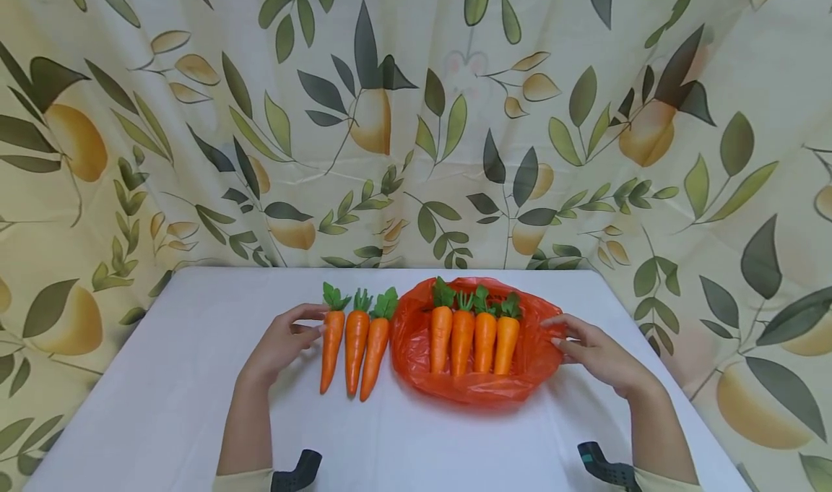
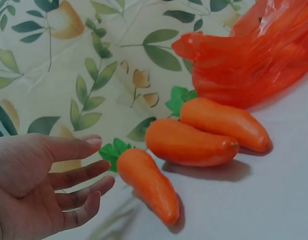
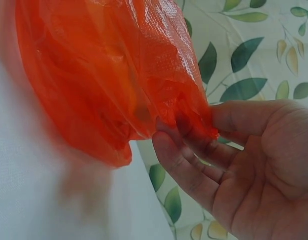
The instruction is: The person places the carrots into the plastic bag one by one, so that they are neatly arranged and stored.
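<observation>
left hand [image 1: 286, 339], fingers apart, hovers just beside three carrots [image 1: 356, 344] on the table [image 1: 162, 405]; right hand [image 1: 599, 350] pinches the red bag [image 1: 448, 389], four more carrots [image 1: 462, 344] lying inside!

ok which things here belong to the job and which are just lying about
Seemingly the job:
bag, edge held in the right grip
four carrots in the bag
three carrots beside it, left grip by the leftmost

Just there:
cloth behind
table underneath
wrist gear
</observation>
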A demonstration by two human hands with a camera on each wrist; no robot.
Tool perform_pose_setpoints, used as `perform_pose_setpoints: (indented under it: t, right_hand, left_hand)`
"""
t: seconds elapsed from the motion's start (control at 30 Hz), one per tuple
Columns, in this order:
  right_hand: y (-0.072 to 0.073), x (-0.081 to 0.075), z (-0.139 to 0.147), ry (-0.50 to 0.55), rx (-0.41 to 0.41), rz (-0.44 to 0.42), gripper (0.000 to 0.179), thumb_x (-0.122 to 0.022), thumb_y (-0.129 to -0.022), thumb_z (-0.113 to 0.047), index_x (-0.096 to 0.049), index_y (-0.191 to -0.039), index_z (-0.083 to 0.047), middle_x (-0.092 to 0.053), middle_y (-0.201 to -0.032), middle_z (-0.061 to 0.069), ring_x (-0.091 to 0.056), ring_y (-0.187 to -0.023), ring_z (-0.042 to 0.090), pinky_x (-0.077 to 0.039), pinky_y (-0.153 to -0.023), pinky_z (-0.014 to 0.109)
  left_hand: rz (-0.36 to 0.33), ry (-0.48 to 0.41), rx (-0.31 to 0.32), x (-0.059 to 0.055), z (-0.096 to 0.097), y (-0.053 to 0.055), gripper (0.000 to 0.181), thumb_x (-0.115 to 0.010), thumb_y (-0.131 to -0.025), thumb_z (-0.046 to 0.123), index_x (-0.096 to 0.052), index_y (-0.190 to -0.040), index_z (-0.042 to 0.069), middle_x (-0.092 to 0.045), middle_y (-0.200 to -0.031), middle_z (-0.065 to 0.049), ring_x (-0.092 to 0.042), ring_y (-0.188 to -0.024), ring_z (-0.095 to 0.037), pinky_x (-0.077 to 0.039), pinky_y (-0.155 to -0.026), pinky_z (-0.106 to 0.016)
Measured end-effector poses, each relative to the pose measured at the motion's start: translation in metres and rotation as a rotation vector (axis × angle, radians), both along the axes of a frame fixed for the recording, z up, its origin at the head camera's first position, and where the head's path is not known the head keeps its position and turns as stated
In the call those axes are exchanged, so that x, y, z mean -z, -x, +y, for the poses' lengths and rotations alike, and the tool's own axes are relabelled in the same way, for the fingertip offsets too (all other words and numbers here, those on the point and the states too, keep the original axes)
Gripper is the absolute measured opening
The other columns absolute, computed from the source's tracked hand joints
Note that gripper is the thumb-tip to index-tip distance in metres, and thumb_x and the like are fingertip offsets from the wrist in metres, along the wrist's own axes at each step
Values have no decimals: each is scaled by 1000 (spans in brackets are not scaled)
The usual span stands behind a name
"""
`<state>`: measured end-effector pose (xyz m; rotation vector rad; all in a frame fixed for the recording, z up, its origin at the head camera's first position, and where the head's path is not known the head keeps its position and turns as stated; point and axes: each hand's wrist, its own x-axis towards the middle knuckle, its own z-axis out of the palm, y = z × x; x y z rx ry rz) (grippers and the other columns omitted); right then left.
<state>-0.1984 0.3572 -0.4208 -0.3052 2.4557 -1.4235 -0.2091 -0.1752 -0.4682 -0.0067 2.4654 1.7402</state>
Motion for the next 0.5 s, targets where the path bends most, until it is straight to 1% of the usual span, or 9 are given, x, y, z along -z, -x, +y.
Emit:
perform_pose_setpoints:
  t: [0.1,0.2,0.27,0.37,0.43,0.5]
  right_hand:
    - [0,0,1,0,10,3,38,-54,-107,-11,-52,-143,0,-48,-146,28,-62,-117,36,-57,-91,45]
    - [0,1,1,10,8,4,37,-53,-107,-10,-52,-143,0,-48,-146,28,-62,-116,36,-57,-91,41]
    - [1,2,1,18,4,2,37,-53,-107,-10,-52,-143,0,-47,-146,28,-62,-116,36,-57,-90,38]
    - [1,4,0,20,1,3,36,-53,-107,-10,-52,-143,0,-47,-147,28,-62,-116,35,-57,-90,37]
    - [1,5,0,17,5,6,36,-53,-107,-10,-52,-143,-1,-47,-147,28,-62,-116,35,-57,-90,37]
    - [0,5,1,12,7,8,36,-53,-107,-10,-53,-143,-1,-47,-147,28,-62,-116,35,-57,-90,38]
  left_hand:
    - [-14,5,-12,4,-5,-1,38,-66,-101,12,-63,-139,13,-58,-140,-16,-64,-104,-31,-55,-81,-41]
    - [-28,-6,-9,7,-9,-3,39,-65,-102,13,-62,-141,14,-56,-142,-17,-64,-107,-32,-55,-83,-41]
    - [-41,-30,7,10,-10,-3,41,-65,-102,15,-61,-142,15,-54,-144,-18,-63,-112,-33,-56,-87,-42]
    - [-53,-53,53,13,-11,-3,46,-68,-101,18,-59,-146,16,-51,-148,-20,-61,-119,-35,-55,-92,-45]
    - [-57,-58,77,14,-10,-2,49,-70,-100,22,-58,-147,16,-49,-149,-21,-61,-119,-35,-55,-93,-47]
    - [-53,-53,88,15,-8,-2,51,-71,-100,23,-57,-148,16,-49,-149,-21,-61,-118,-35,-55,-93,-48]
